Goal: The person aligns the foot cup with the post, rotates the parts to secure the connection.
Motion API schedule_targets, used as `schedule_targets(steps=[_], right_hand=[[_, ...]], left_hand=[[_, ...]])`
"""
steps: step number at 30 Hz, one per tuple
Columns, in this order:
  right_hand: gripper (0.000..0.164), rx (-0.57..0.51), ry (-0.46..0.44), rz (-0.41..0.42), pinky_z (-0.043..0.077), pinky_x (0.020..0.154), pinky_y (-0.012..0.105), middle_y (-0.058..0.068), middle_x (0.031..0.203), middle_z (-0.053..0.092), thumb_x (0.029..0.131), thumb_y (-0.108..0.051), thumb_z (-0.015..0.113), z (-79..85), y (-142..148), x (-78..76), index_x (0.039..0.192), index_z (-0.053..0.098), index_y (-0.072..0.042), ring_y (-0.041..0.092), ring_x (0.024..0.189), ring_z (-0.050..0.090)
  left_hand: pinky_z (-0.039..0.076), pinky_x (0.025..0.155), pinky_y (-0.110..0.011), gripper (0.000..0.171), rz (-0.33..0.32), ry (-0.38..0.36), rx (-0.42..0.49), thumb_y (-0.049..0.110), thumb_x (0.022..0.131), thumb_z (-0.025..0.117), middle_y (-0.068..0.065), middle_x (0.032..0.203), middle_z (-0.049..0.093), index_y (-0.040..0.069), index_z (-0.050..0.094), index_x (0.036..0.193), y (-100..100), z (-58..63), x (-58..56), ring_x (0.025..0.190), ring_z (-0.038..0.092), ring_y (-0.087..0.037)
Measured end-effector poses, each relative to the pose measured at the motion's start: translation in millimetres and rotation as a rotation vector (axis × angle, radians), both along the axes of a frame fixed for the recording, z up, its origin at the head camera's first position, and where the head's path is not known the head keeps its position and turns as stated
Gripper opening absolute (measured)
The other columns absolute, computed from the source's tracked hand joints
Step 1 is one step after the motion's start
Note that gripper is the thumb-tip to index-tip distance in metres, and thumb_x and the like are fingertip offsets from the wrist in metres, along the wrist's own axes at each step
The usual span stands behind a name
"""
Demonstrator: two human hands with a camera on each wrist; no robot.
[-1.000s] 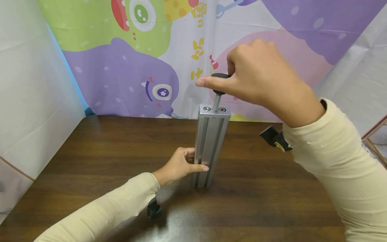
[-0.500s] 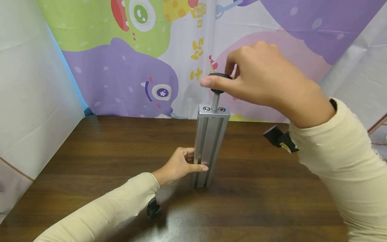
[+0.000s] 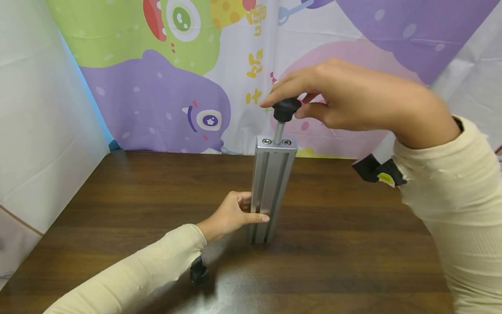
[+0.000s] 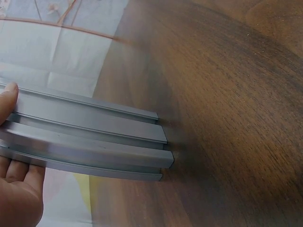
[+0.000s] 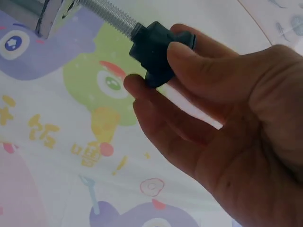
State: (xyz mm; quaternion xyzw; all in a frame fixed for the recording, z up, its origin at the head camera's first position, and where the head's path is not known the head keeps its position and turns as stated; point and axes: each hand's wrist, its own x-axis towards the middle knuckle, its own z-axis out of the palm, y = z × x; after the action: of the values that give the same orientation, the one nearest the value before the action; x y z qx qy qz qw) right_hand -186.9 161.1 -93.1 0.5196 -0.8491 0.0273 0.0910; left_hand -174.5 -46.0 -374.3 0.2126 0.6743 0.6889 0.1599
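A silver aluminium profile (image 3: 270, 179) stands upright on the wooden table, two round holes showing in its top end. My left hand (image 3: 229, 216) grips it low down, thumb across the near face and fingers behind. Its grooved lower end also shows in the left wrist view, meeting the table. Out of the top end, between the holes, rises the threaded shank (image 5: 113, 19) of a black knob screw. My right hand (image 3: 349, 98) pinches the lobed knob (image 5: 154, 49) at the head of that screw, thumb on one side and fingertips on the other.
A brown wood-grain table (image 3: 345, 244) carries the profile. Behind it hangs a curtain (image 3: 168, 104) printed with cartoon monsters, and a white sheet (image 3: 39, 109) hangs at the left. Black camera mounts (image 3: 199, 271) sit at both wrists.
My right hand has turned about the knob: its thumb has swung from the left side round to the right, and the wrist has moved right. My left hand and the profile stay put.
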Motion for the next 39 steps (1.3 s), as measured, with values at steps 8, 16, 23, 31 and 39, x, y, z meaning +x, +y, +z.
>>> schedule_targets(steps=[8, 16, 23, 31, 39], right_hand=[[0.041, -0.12, 0.138, -0.313, 0.041, 0.06, 0.028, -0.003, 0.067, 0.062, 0.083, -0.051, 0.069, -0.7, -24.4, 18.8, 0.085, 0.07, -0.01, 0.012, 0.061, 0.053], [0.064, -0.193, 0.244, -0.548, 0.035, 0.052, 0.035, 0.005, 0.054, 0.05, 0.083, -0.067, 0.058, -10.6, -39.5, 29.7, 0.059, 0.053, -0.008, 0.022, 0.054, 0.046], [0.065, -0.205, 0.251, -0.557, 0.035, 0.052, 0.035, 0.005, 0.053, 0.049, 0.083, -0.067, 0.057, -10.3, -40.6, 31.1, 0.058, 0.053, -0.008, 0.023, 0.053, 0.046], [0.054, -0.11, 0.105, -0.473, 0.046, 0.063, 0.034, 0.003, 0.082, 0.07, 0.088, -0.062, 0.055, -1.5, -27.5, 31.9, 0.096, 0.072, -0.011, 0.018, 0.067, 0.061], [0.063, 0.036, 0.021, -0.051, 0.045, 0.069, 0.021, -0.01, 0.135, 0.055, 0.088, 0.004, 0.059, 3.3, -4.3, 14.5, 0.14, 0.049, -0.03, 0.003, 0.091, 0.058]], left_hand=[[0.056, 0.076, -0.029, 0.037, 0.022, -0.003, -0.019, -0.001, 0.076, 0.079, -0.015, 0.097, 0.073, -0.005, 0.066, 0.111, -1.5, -0.1, -0.2, 0.087, 0.07, -0.017], [0.056, 0.079, -0.031, 0.04, 0.005, 0.0, -0.009, -0.001, 0.076, 0.078, -0.017, 0.099, 0.072, -0.007, 0.064, 0.113, -1.0, -1.5, -0.4, 0.09, 0.07, -0.019], [0.056, 0.079, -0.032, 0.04, 0.004, -0.001, 0.0, -0.002, 0.076, 0.078, -0.018, 0.1, 0.071, -0.007, 0.064, 0.114, -0.1, -1.5, -1.0, 0.091, 0.07, -0.02], [0.056, 0.079, -0.032, 0.04, 0.002, 0.003, 0.008, -0.002, 0.076, 0.078, -0.018, 0.1, 0.071, -0.007, 0.064, 0.113, 0.1, -1.3, -0.7, 0.091, 0.07, -0.019], [0.056, 0.078, -0.03, 0.039, 0.004, 0.01, 0.007, -0.003, 0.076, 0.077, -0.019, 0.1, 0.071, -0.009, 0.064, 0.113, -1.0, 0.6, -0.6, 0.09, 0.07, -0.018]])
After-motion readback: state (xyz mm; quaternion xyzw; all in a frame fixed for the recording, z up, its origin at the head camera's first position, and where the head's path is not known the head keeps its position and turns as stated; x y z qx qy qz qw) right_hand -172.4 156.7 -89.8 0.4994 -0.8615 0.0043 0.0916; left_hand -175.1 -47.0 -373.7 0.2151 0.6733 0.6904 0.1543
